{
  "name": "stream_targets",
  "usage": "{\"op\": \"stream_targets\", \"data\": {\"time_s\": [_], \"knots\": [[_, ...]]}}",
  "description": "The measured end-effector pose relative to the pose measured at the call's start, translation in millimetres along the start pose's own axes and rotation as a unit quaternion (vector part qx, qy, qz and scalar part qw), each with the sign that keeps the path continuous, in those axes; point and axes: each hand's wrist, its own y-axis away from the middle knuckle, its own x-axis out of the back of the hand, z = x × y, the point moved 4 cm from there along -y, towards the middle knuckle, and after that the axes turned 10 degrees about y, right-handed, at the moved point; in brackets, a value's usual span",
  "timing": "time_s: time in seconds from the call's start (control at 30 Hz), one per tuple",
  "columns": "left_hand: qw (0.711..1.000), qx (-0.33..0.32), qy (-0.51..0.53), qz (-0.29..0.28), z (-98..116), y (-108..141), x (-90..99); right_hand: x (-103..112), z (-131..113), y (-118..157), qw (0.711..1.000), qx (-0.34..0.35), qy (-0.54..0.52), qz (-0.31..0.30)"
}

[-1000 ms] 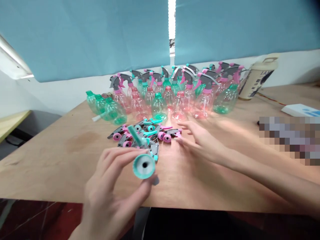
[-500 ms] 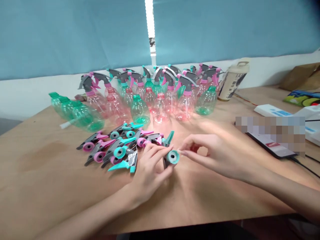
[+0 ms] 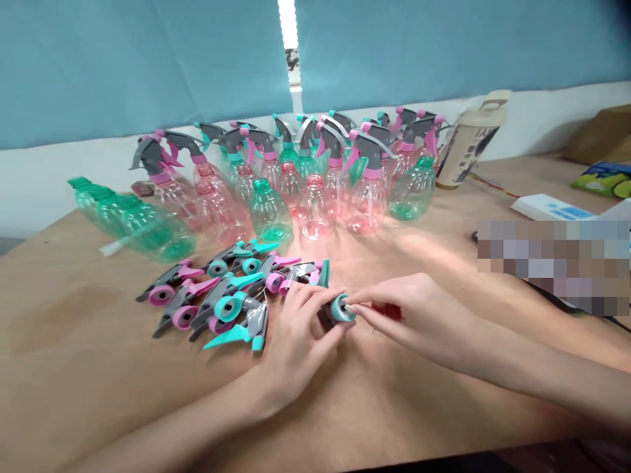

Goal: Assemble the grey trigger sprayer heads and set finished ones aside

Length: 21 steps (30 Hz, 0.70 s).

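A spray head with a teal collar (image 3: 342,307) is held in my left hand (image 3: 300,338), its open underside turned toward my right hand. Thumb and fingertips of my right hand (image 3: 419,315) pinch a small pale piece at the collar's opening; most of that piece is hidden by the fingers. Left of my hands lies a pile of loose grey spray heads with pink and teal collars, among them a teal one (image 3: 229,307) and a pink one (image 3: 185,317).
Behind stand several bottles, pink (image 3: 315,210) and green (image 3: 271,213), many with spray heads. Green bottles (image 3: 152,226) lean at the left beside a white tube (image 3: 116,246). A cream cup (image 3: 470,141), a white box (image 3: 552,207) and a partly blurred-out device are at the right.
My right fingertips have moved left to the teal collar, bringing the pale piece to its opening. The spray head has turned slightly toward the right hand. The camera view has shifted a little.
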Motion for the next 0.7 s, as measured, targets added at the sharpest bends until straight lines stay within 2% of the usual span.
{"op": "stream_targets", "data": {"time_s": [0.2, 0.53, 0.7], "knots": [[1.000, 0.019, 0.018, -0.006, -2.9, 0.4, 0.6, -6.8, 4.0, -4.9, 1.000, -0.007, -0.009, -0.014], [0.997, 0.054, 0.035, -0.030, -10.5, 0.9, -1.9, -23.8, 22.1, -8.2, 0.988, -0.027, -0.144, -0.056], [0.996, 0.063, 0.057, -0.039, -13.4, 2.3, -2.5, -37.0, 27.1, -1.5, 0.966, -0.057, -0.245, -0.064]]}}
